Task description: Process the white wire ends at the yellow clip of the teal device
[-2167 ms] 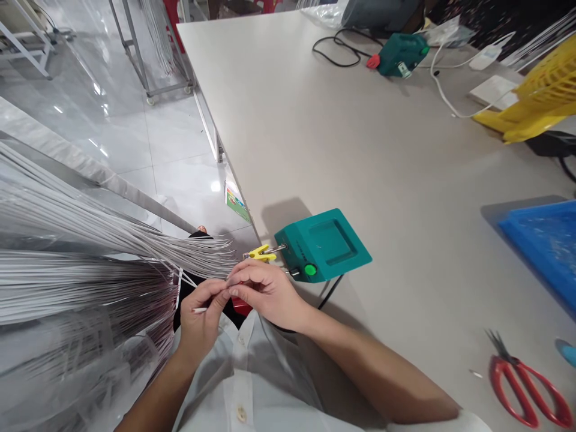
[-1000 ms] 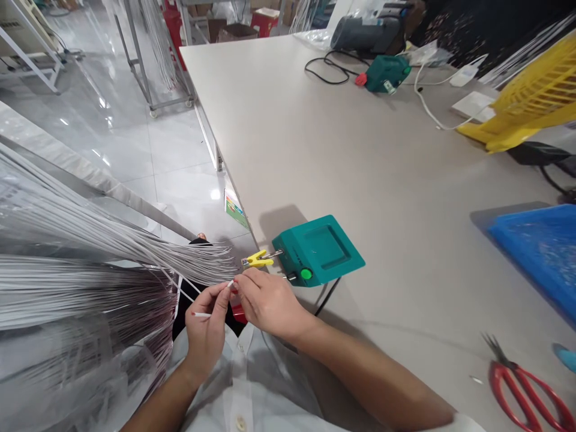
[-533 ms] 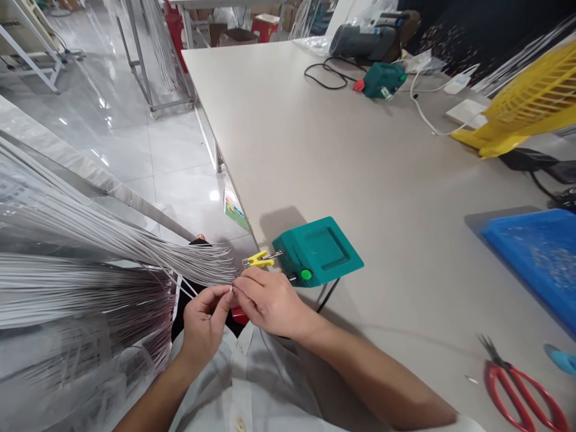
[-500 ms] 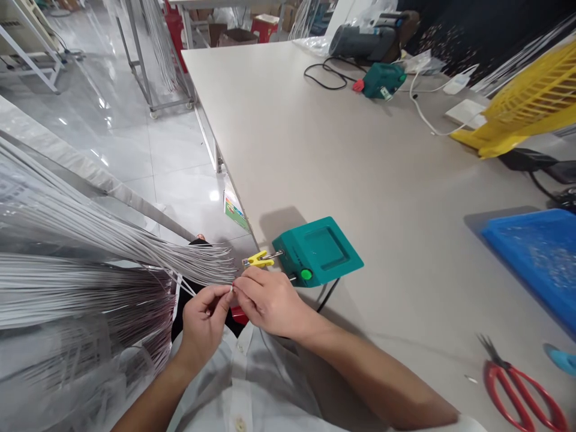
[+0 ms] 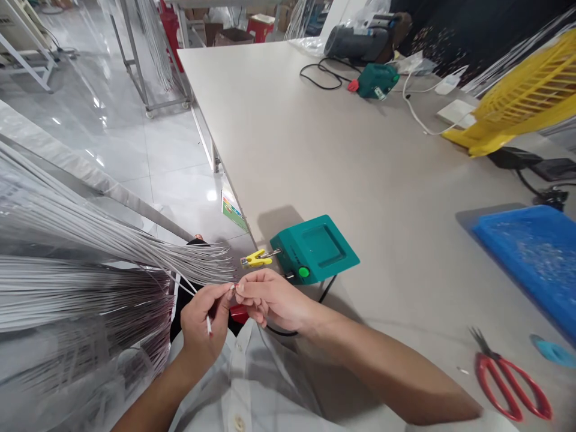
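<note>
My left hand [image 5: 202, 321] and my right hand [image 5: 265, 298] meet fingertip to fingertip in front of my chest, both pinched on a thin white wire [image 5: 209, 324]. A short end of that wire hangs down below my left fingers. The wire belongs to a large bundle of white wires [image 5: 90, 264] fanning in from the left. Just beyond my right hand sits a small green box [image 5: 315, 249] with a green button and a yellow clip [image 5: 256, 258] at its left side, near the table's edge.
Red scissors [image 5: 508, 375] lie at the lower right of the grey table [image 5: 342, 132]. A blue tray [image 5: 531, 252] stands at the right, a yellow basket [image 5: 517, 102] further back. A second green box [image 5: 375, 80] with cables sits at the far end. Tiled floor lies left.
The wire end in my left hand has swung from pointing left to hanging down. Both hands stay pinched together by the green box; the view has shifted slightly.
</note>
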Action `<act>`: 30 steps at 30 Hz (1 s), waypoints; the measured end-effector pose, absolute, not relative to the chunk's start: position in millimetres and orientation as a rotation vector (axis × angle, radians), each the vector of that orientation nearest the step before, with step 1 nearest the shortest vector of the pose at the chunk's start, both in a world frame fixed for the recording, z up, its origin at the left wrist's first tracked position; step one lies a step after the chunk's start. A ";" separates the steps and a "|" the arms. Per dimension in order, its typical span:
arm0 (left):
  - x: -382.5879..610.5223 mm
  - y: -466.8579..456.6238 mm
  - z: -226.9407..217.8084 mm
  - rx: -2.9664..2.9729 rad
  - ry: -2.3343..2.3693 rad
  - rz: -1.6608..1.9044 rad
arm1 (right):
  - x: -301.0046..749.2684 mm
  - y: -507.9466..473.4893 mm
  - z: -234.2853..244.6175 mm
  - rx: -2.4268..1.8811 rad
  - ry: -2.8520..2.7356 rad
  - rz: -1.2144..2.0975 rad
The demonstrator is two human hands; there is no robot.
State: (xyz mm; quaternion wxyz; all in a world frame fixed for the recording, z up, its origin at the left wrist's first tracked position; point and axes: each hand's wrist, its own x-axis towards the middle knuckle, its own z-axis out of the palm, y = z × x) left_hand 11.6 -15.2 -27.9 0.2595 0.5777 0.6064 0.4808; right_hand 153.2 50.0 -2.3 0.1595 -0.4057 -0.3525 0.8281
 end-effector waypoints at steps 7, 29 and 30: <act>17.5 -14.9 -23.5 0.900 1.516 1.193 | 158.7 41.6 1.8 -1.061 -2.010 1.163; 19.2 8.8 -32.4 0.672 1.372 1.116 | 197.1 87.6 24.8 -1.022 -3.031 0.036; 19.0 9.8 -33.3 0.668 1.356 1.116 | 196.2 89.5 26.4 -1.024 -3.061 0.032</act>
